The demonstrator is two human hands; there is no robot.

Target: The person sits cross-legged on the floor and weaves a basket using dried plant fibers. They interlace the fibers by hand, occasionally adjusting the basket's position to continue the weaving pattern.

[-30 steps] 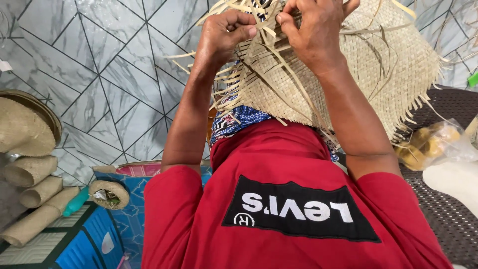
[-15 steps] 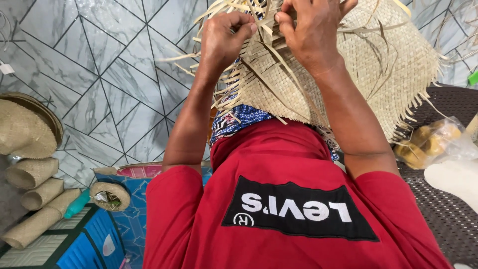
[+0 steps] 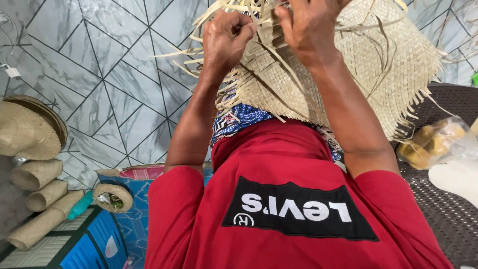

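Observation:
A round woven straw piece (image 3: 368,74) with loose strips sticking out of its edge lies over my lap at the top of the view. My left hand (image 3: 226,37) is closed on several loose straw strips at its left edge. My right hand (image 3: 311,27) presses on the weave at the top, fingers pinching strips. Both forearms reach up from my red shirt (image 3: 294,209). A blue patterned cloth (image 3: 236,119) shows under the straw piece.
Finished straw hats (image 3: 30,129) and rolled woven pieces (image 3: 42,192) are stacked at the left on a blue box (image 3: 89,239). A small woven ring (image 3: 113,197) lies beside them. A clear bag with yellow contents (image 3: 435,139) sits on a dark mesh seat at the right.
My left hand has shifted slightly right and closed tighter on the strips. My right hand stays on the weave with small finger movement.

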